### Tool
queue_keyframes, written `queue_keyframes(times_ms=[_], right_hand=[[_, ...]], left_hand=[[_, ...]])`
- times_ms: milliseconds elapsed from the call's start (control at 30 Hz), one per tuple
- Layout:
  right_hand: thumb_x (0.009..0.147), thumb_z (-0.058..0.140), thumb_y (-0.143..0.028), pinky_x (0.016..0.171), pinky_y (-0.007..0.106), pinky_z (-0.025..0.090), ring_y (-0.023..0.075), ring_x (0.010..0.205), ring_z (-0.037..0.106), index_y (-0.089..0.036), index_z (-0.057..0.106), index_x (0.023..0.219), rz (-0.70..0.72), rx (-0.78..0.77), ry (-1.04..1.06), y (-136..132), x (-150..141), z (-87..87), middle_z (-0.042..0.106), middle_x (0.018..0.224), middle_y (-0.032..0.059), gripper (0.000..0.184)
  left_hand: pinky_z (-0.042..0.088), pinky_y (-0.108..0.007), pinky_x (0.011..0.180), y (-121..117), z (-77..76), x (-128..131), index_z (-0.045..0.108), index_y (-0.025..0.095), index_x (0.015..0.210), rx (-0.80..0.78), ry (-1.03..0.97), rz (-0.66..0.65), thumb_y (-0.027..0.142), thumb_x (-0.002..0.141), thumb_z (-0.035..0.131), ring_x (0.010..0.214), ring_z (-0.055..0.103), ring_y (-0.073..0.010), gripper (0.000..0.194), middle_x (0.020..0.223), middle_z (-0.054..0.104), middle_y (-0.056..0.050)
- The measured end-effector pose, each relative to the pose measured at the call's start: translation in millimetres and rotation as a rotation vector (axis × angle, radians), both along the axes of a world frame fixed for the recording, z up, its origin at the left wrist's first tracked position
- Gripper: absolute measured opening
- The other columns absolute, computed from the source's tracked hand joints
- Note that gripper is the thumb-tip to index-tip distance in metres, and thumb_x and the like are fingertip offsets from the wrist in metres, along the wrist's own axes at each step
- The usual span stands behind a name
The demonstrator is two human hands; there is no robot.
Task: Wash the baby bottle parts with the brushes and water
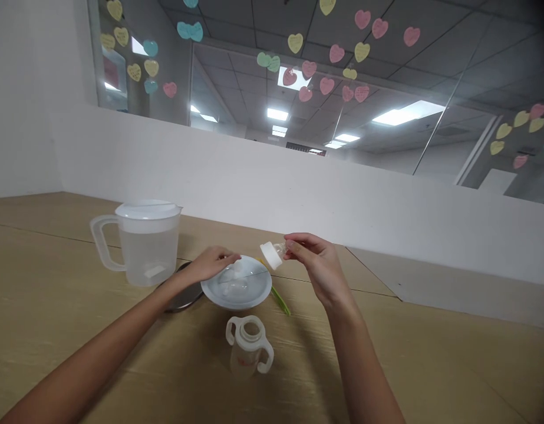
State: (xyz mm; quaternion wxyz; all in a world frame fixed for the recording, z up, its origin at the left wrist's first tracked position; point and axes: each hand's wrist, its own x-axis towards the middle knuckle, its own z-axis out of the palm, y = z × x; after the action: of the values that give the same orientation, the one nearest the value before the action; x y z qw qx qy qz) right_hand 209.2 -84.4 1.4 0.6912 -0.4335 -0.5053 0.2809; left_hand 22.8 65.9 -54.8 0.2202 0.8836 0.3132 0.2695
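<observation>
One two-handled baby bottle (249, 347) sits nearest, just in front of the white bowl (236, 291). My left hand (210, 265) curls over the bowl's rim; I cannot tell if it grips anything. Right of the bowl, my right hand (318, 265) pinches a white-collared clear bottle part (272, 254). Beyond the bowl, left, stands a plastic pitcher (148, 247).

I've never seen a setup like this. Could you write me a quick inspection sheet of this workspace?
Surface: light wooden table.
Job's things: small clear bottle with white cap; white shallow bowl holding clear pieces.
Hands: right hand pinches the bottle; left hand is over the bowl.
Clutter: lidded plastic water jug, two-handled baby bottle, green utensil, dark round disc.
Cables: nothing seen.
Surroundings: white partition, paper hearts on glass.
</observation>
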Motion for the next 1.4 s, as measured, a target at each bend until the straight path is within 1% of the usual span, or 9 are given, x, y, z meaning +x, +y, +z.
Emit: queue_keyframes(times_ms=[67, 133, 300, 400, 500, 667, 833, 1167, 1400], right_hand=[[0.059, 0.073, -0.031, 0.064, 0.030, 0.048, 0.0133, 0.059, 0.057, -0.017, 0.068, 0.073, -0.002, -0.007, -0.035, 4, -5, -3.8, 0.064, 0.064, 0.0014, 0.021], [0.058, 0.073, -0.032, 0.063, 0.030, 0.048, 0.0139, 0.058, 0.057, -0.016, 0.067, 0.073, 0.010, -0.014, -0.063, 8, -10, -7.8, 0.064, 0.064, 0.0016, 0.022], [0.064, 0.067, -0.038, 0.061, 0.028, 0.048, 0.0141, 0.063, 0.057, -0.016, 0.061, 0.076, -0.024, 0.035, -0.142, 16, -24, -17.0, 0.062, 0.070, 0.0026, 0.025], [0.069, 0.062, -0.045, 0.052, 0.024, 0.042, 0.0114, 0.056, 0.050, -0.017, 0.055, 0.076, -0.115, 0.045, -0.252, 21, -28, -23.5, 0.055, 0.064, -0.0005, 0.029], [0.075, 0.054, -0.050, 0.048, 0.023, 0.031, 0.0096, 0.050, 0.041, -0.018, 0.049, 0.064, -0.178, 0.011, -0.478, 24, -31, -30.9, 0.045, 0.053, -0.0037, 0.034], [0.083, 0.040, -0.051, 0.048, 0.024, 0.026, 0.0099, 0.049, 0.037, -0.019, 0.044, 0.059, -0.110, 0.027, -0.592, 27, -33, -38.4, 0.039, 0.051, -0.0043, 0.040], [0.087, 0.035, -0.040, 0.050, 0.025, 0.025, 0.0105, 0.050, 0.036, -0.020, 0.040, 0.060, -0.092, 0.071, -0.721, 27, -32, -37.0, 0.041, 0.053, -0.0033, 0.034], [0.089, 0.033, -0.031, 0.056, 0.024, 0.031, 0.0126, 0.059, 0.044, -0.018, 0.050, 0.075, 0.097, 0.035, -0.873, 17, -32, -27.9, 0.053, 0.067, 0.0008, 0.025], [0.089, 0.034, -0.031, 0.059, 0.023, 0.032, 0.0129, 0.063, 0.046, -0.017, 0.052, 0.077, 0.161, 0.035, -0.883, 14, -29, -23.8, 0.055, 0.071, 0.0012, 0.025]], left_hand=[[0.043, -0.028, 0.077, -23, 19.1, -2, 0.062, 0.019, 0.109, -0.122, -0.182, -0.146, 0.050, 0.083, 0.041, 0.090, 0.058, -0.0214, 0.046, 0.103, 0.065, -0.006], [0.044, -0.029, 0.083, -46, 31.4, -1, 0.046, 0.023, 0.128, -0.202, -0.288, -0.248, 0.045, 0.083, 0.045, 0.101, 0.055, -0.0202, 0.050, 0.122, 0.056, -0.007], [0.045, -0.031, 0.089, -74, 29.5, 8, 0.045, 0.018, 0.128, -0.132, -0.372, -0.263, 0.039, 0.074, 0.063, 0.106, 0.054, -0.0213, 0.061, 0.126, 0.053, -0.008], [0.047, -0.031, 0.087, -77, 25.8, 10, 0.049, 0.016, 0.124, -0.027, -0.377, -0.212, 0.038, 0.073, 0.064, 0.102, 0.057, -0.0212, 0.057, 0.119, 0.058, -0.008], [0.047, -0.031, 0.086, -81, 27.2, 9, 0.051, 0.017, 0.122, 0.140, -0.360, -0.099, 0.037, 0.074, 0.063, 0.100, 0.057, -0.0219, 0.054, 0.114, 0.061, -0.008], [0.045, -0.031, 0.087, -84, 28.0, 7, 0.054, 0.018, 0.120, 0.265, -0.331, -0.059, 0.037, 0.074, 0.061, 0.101, 0.057, -0.0228, 0.050, 0.114, 0.061, -0.007], [0.044, -0.032, 0.091, -78, 29.2, 3, 0.058, 0.020, 0.116, 0.242, -0.295, -0.114, 0.032, 0.071, 0.065, 0.103, 0.057, -0.0226, 0.047, 0.114, 0.062, -0.006], [0.044, -0.033, 0.090, -64, 37.8, -14, 0.055, 0.023, 0.120, -0.008, -0.204, -0.351, 0.031, 0.070, 0.067, 0.107, 0.054, -0.0231, 0.052, 0.121, 0.057, -0.006], [0.043, -0.035, 0.091, -59, 38.1, -18, 0.056, 0.023, 0.119, 0.100, -0.161, -0.370, 0.034, 0.069, 0.068, 0.107, 0.054, -0.0243, 0.052, 0.119, 0.058, -0.007]])
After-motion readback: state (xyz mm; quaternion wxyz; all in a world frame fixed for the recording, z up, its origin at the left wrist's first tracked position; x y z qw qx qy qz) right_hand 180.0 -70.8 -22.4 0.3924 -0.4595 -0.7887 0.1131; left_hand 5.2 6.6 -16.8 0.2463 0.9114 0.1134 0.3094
